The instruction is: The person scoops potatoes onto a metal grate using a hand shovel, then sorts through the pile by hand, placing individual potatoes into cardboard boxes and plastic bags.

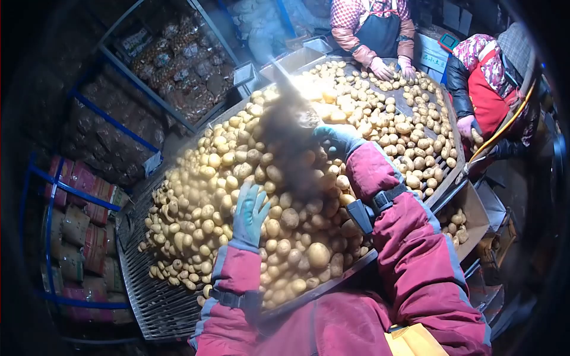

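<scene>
A big heap of potatoes [214,160] covers the slatted metal sorting table [155,299] before me. My left hand [249,215], in a blue-green glove, rests on the near part of the heap with its fingers spread and nothing in it. Farther out to the right, my right hand [337,140], gloved alike, is curled among the potatoes. A brownish potato-like lump [307,118] lies by its fingertips. A dark blur in the middle of the view partly hides these fingers, so what they hold cannot be made out.
Across the table, a co-worker's pink-gloved hands [392,69] touch potatoes. Another person in a red apron [491,101] is at the right edge. A cardboard box [472,222] with potatoes stands below right. Stacked sacks [83,219] and a metal-framed cage [178,62] line the left.
</scene>
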`<state>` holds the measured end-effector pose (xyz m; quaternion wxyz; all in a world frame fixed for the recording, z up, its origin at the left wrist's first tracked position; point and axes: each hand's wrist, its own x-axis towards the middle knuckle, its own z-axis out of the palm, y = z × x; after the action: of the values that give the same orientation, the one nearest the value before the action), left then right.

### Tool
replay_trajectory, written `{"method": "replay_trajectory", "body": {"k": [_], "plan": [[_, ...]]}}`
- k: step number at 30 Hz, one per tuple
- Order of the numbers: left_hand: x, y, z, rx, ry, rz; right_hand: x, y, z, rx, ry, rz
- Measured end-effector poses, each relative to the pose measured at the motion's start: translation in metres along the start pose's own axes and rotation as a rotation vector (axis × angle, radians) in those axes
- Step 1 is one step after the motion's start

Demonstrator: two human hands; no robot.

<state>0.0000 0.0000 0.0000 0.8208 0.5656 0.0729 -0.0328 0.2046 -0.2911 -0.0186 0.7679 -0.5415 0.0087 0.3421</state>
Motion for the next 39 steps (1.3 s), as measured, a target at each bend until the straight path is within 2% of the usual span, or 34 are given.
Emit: {"method": "replay_trajectory", "body": {"k": [1,2,3,4,5,6,8,10,12,13,15,17,18,19,20,21,22,23,25,26,27,29,33,34,36,39], "plan": [[-0.004,0.001,-0.008,0.009,-0.004,0.009,0.001,-0.004,0.004,0.077,-0.086,-0.028],[-0.007,0.004,-0.013,0.018,-0.008,0.018,-0.004,-0.002,0.004,0.082,-0.089,-0.051],[-0.014,-0.018,0.008,-0.033,0.003,0.015,-0.014,-0.003,0.01,0.086,-0.091,-0.074],[-0.019,-0.008,0.005,-0.012,0.022,0.021,-0.025,-0.005,0.016,0.09,-0.094,-0.096],[-0.024,-0.001,0.005,0.0,0.04,0.025,-0.019,0.002,0.025,0.012,-0.192,-0.16],[-0.03,0.009,0.011,0.002,0.077,0.015,-0.033,-0.003,0.051,-0.038,-0.007,-0.085],[-0.04,0.012,0.015,-0.031,0.116,0.035,-0.027,0.024,0.073,-0.684,-0.063,-0.338],[-0.051,0.011,-0.011,-0.031,0.151,0.095,-0.035,0.05,0.109,-0.762,-0.139,-0.311],[-0.07,0.025,-0.024,-0.046,0.204,0.151,-0.056,0.078,0.154,-0.661,-0.155,-0.292],[-0.082,0.032,-0.038,-0.046,0.229,0.172,-0.065,0.09,0.182,-0.716,-0.143,-0.355],[-0.107,0.038,-0.057,-0.197,0.387,0.171,-0.077,0.113,0.232,-0.71,-0.116,-0.225],[-0.134,0.038,-0.089,-0.166,0.594,0.173,-0.085,0.129,0.28,-0.824,-0.148,-0.241],[-0.15,0.036,-0.116,-0.225,0.55,0.222,-0.102,0.128,0.309,-0.683,-0.23,-0.073],[-0.167,0.048,-0.126,-0.284,0.505,0.273,-0.104,0.138,0.337,-0.842,-0.262,-0.077],[-0.198,0.063,-0.135,-0.23,0.572,0.188,-0.093,0.173,0.362,-0.878,-0.29,-0.143],[-0.213,0.051,-0.175,-0.21,0.618,0.313,-0.081,0.207,0.386,-0.921,-0.338,-0.207],[-0.233,0.053,-0.195,-0.268,0.624,0.286,-0.096,0.205,0.417,-0.806,-0.429,-0.012],[-0.257,0.059,-0.216,-0.318,0.643,0.264,-0.093,0.218,0.444,-0.811,-0.484,0.035],[-0.302,0.052,-0.267,-0.236,0.81,0.337,-0.089,0.257,0.5,-0.821,-0.623,0.145],[-0.325,0.042,-0.298,-0.254,0.899,0.343,-0.089,0.283,0.527,-0.822,-0.677,0.037],[-0.344,0.04,-0.321,-0.195,0.973,0.397,-0.091,0.301,0.552,-0.781,-0.738,0.133],[-0.383,0.046,-0.356,-0.139,1.082,0.379,-0.088,0.347,0.595,-0.732,-0.786,0.314],[-0.432,0.047,-0.408,-0.132,1.215,0.232,-0.078,0.416,0.657,-0.788,-0.877,0.491],[-0.438,0.037,-0.425,-0.121,1.264,0.184,-0.074,0.427,0.663,-0.87,-1.012,0.394],[-0.448,0.014,-0.465,-0.084,1.303,0.104,-0.075,0.441,0.677,-0.838,-0.926,0.472],[-0.437,-0.02,-0.509,-0.036,1.253,-0.007,-0.06,0.45,0.681,-0.856,-0.791,0.45]]}}
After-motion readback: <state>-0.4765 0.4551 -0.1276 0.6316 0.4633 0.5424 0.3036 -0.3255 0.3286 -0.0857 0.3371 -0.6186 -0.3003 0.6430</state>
